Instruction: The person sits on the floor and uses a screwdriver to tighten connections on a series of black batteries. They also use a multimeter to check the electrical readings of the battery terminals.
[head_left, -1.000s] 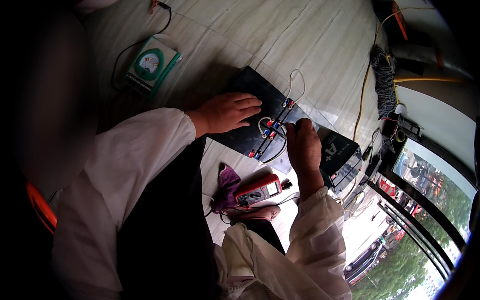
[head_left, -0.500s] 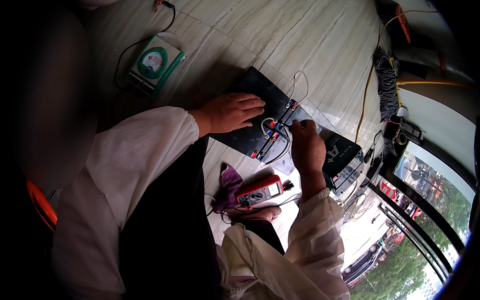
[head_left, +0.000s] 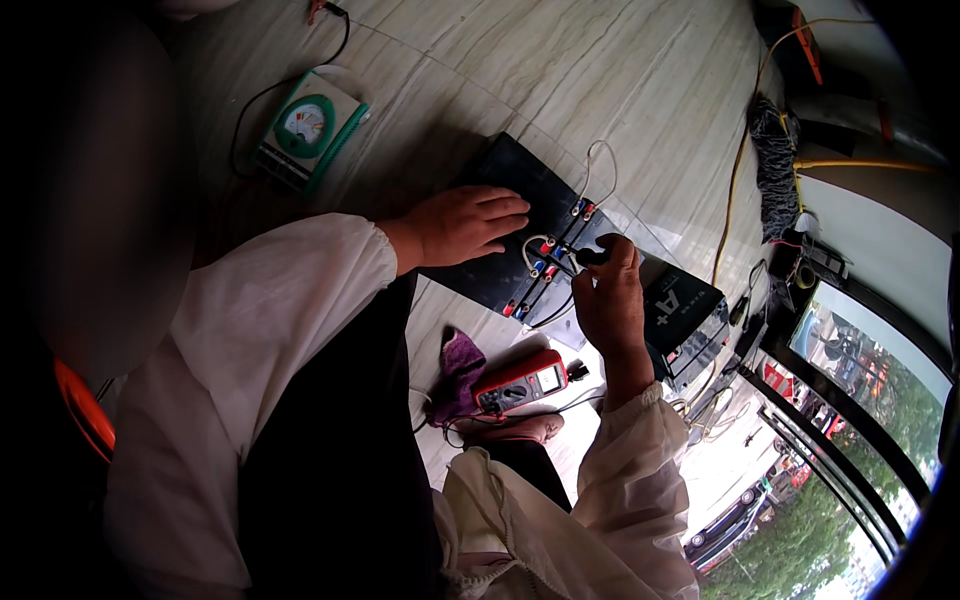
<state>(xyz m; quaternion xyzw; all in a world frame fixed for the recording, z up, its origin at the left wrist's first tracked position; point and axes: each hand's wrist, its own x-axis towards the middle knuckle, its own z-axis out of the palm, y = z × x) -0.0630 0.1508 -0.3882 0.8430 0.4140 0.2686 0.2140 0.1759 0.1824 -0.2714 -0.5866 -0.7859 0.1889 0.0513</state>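
Note:
A block of black batteries point(head_left: 495, 160) lies on the floor before me, with small red and blue sleeved wire lugs along its terminals. My left hand point(head_left: 465, 225) rests flat on top of it, fingers stretched out and holding nothing. On the other side of the terminals, my right hand point(head_left: 612, 300) is closed round a black-handled tool point(head_left: 591, 257) that looks like a screwdriver. Its tip points at the middle terminals, but I cannot tell whether it touches one. A white wire loop point(head_left: 603, 170) rises from the far lugs, and a dark wire curves beside the near ones.
A red multimeter point(head_left: 520, 386) lies near my foot, beside a purple cloth point(head_left: 460, 372). Another black battery point(head_left: 685, 312) stands to the right. A green-and-white dial tester point(head_left: 305, 125) with a black lead lies far left. Coiled cable point(head_left: 775, 175) runs along the right side.
My right hand has turned and its fingers have shifted on the tool, so the black handle shows more. My left hand stays in place.

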